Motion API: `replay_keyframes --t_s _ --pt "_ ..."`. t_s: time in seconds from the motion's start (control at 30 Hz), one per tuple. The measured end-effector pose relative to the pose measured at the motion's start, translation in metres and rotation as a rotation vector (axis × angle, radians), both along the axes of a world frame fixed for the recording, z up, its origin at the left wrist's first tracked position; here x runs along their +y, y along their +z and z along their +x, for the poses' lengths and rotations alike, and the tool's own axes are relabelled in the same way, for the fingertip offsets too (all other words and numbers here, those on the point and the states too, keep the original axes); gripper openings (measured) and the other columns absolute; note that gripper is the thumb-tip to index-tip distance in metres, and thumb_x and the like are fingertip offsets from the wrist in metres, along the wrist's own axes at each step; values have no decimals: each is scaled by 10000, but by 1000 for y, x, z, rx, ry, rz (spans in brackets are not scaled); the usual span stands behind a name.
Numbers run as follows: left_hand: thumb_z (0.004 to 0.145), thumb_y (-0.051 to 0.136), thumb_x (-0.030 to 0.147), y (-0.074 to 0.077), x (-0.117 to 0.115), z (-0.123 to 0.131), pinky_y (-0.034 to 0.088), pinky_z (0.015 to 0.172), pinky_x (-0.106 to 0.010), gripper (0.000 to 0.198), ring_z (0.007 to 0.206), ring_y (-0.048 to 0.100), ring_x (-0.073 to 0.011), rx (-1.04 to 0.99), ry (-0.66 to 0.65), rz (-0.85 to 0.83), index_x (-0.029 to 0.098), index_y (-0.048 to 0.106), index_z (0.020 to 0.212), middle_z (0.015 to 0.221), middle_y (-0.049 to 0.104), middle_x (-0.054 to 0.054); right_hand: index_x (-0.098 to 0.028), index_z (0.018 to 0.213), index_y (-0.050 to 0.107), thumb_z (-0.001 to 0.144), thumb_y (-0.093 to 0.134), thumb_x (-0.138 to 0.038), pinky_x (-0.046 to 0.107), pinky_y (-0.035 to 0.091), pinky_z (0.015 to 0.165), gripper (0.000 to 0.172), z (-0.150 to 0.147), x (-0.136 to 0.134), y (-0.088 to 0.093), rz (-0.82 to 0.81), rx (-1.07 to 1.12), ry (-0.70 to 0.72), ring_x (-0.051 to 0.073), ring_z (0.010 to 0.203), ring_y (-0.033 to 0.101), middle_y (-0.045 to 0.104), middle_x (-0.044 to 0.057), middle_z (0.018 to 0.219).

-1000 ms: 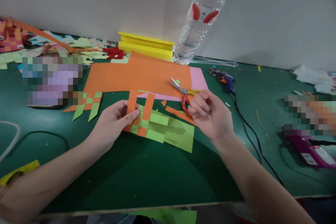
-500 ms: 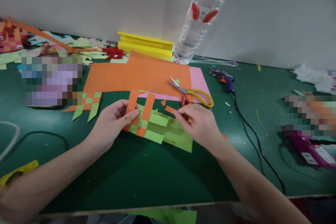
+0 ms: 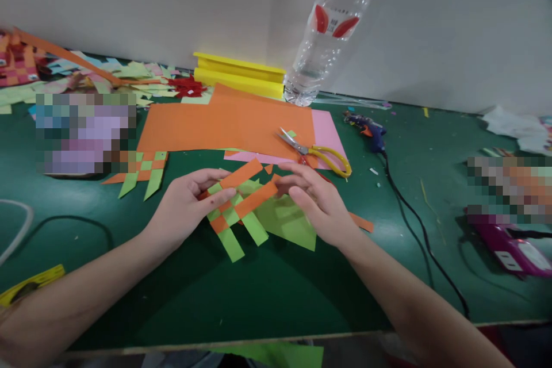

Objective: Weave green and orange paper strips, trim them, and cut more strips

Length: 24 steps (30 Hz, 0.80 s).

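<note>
My left hand (image 3: 187, 195) pinches a small woven paper piece (image 3: 227, 211) of orange and green strips between thumb and fingers. Its strip ends fan out, orange ones up to the right and green ones downward. My right hand (image 3: 317, 198) is beside it with thumb and fingers apart, the fingertips at the end of one orange strip; whether they touch it is unclear. Beneath the hands lies green paper (image 3: 291, 224). An orange paper strip (image 3: 362, 223) shows by my right wrist. Just behind are scissors (image 3: 330, 160) with yellow handles, lying partly on orange sheets (image 3: 185, 126).
A second woven piece (image 3: 149, 167) lies to the left. Behind stand a water bottle (image 3: 321, 34) and a yellow channel-shaped piece (image 3: 239, 75). A blue glue gun (image 3: 373, 132) trails its cord rightward, near a magenta power strip (image 3: 513, 250). Paper scraps (image 3: 142, 72) heap at back left.
My left hand has turned the woven piece clockwise, so its orange ends slant right and green ends point down. My right hand's fingers have opened from a pinch on an orange strip.
</note>
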State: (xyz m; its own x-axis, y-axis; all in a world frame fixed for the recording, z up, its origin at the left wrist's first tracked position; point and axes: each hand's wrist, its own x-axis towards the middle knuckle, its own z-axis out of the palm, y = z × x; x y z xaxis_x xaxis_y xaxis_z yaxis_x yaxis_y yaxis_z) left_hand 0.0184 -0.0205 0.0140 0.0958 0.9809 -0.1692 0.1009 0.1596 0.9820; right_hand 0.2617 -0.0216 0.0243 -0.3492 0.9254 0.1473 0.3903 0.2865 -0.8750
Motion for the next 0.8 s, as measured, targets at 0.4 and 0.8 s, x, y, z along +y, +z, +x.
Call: replay_keyframes --t_s 0.4,0.8 --pt "685 799 371 9 -2 3 556 773 -312 338 970 688 -285 169 -118 130 281 754 1008 1028 760 -41 -187 808 673 844 649 -317 278 567 632 137 -9 -1 4 -284 36 47 142 615 713 713 2 702" --pt "745 772 347 4 0 2 574 692 -290 577 795 746 -241 -4 -124 -33 239 519 1252 847 772 -53 -183 868 644 861 638 -328 286 570 628 146 -6 2 -3 -125 89 -166 139 565 703 702 0 702"
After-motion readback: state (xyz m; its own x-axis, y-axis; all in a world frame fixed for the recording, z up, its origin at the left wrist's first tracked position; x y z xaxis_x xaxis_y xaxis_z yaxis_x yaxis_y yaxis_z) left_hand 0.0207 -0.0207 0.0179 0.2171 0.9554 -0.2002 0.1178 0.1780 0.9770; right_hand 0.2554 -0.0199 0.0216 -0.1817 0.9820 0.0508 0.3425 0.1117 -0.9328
